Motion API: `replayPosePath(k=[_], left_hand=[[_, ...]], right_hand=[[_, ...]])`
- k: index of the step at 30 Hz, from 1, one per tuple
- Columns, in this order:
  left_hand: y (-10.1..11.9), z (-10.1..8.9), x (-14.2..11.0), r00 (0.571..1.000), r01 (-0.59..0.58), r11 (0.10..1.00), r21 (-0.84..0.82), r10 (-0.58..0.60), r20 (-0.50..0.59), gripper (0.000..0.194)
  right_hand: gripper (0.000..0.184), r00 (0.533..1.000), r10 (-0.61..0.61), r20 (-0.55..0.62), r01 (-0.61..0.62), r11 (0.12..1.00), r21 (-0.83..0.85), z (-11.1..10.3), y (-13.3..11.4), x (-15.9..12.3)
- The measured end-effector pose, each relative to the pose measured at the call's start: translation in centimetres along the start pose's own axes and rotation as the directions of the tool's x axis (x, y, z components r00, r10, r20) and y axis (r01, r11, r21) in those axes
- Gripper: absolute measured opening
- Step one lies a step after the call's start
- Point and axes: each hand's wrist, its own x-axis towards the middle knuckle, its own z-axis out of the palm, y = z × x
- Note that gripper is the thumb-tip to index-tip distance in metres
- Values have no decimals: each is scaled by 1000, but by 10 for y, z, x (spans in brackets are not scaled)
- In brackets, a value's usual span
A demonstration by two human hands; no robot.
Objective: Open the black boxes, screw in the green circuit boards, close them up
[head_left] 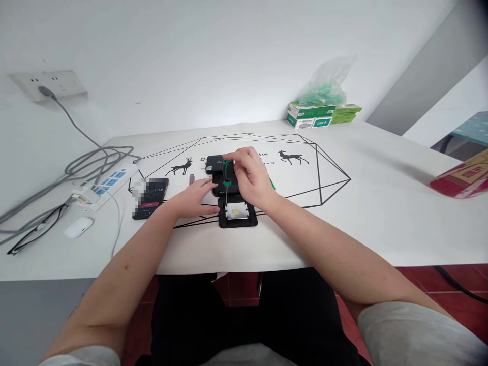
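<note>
My right hand (249, 178) is closed round a green-handled screwdriver (227, 174), held upright with its tip down on a black square frame (237, 214) that has a pale plate in its middle. My left hand (192, 199) lies flat beside the frame's left edge, fingers stretched out and touching it. Just behind the frame are two small black boxes (217, 163), partly hidden by my right hand.
A black phone (150, 198) lies left of my left hand, with a small pinkish cylinder (191, 178) near it. Further left are a power strip (104, 185), grey cables, glasses (34, 231) and a white mouse (78, 226). Green boxes (316, 116) stand at the back, a red box (463, 178) at the right.
</note>
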Motion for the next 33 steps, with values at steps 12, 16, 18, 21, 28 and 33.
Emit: replayPosePath(k=[12,16,18,21,28,33], left_hand=[[14,9,-4,987,-156,986,-51,155,-30,87],[13,11,-3,977,-196,979,-55,191,-94,85],[14,11,-3,973,-210,977,-46,205,-104,80],[18,10,-1,966,-233,972,-28,228,-120,68],[27,11,7,922,-344,938,-38,330,-202,19],[32,10,10,927,-335,941,-44,321,-197,14]], right_hand=[[44,921,362,146,-388,892,233,1,-15,-1],[29,948,274,163,-304,930,207,0,-13,-1],[29,973,190,129,-207,970,131,0,-10,0],[32,993,94,76,-97,994,45,-2,-6,1],[30,992,99,76,-103,993,56,-2,-8,2],[34,970,229,83,-237,967,97,0,-12,2]])
